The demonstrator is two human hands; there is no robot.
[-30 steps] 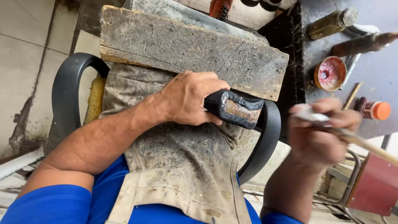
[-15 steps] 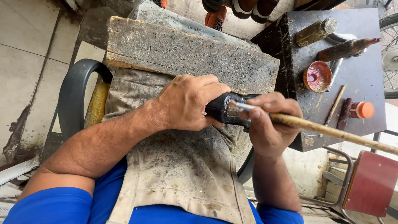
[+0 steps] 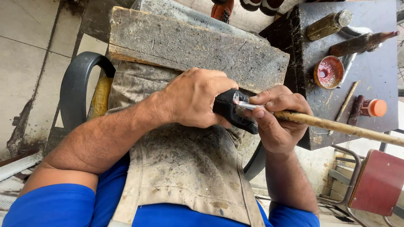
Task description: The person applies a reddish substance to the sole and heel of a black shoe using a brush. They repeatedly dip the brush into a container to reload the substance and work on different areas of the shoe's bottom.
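Fingers (image 3: 202, 84) of our left hand (image 3: 198, 98) are wrapped tight around a black shoe piece (image 3: 231, 110), held at frame centre over the stained apron (image 3: 185, 168) on our lap. Our right hand (image 3: 275, 122), centre right, pinches a long wooden-handled brush (image 3: 336, 125) near its metal ferrule, tip touching the black piece. We judge the step to be coating or dressing that surface. Good practice: we keep the left grip firm so the piece does not roll, hold the brush close to the tip, and work in short, even strokes. A red-stained dish (image 3: 328, 72) sits on the dark counter (image 3: 378, 88), upper right, near the right hand. A worn wooden block (image 3: 198, 46) lies just above the hands.
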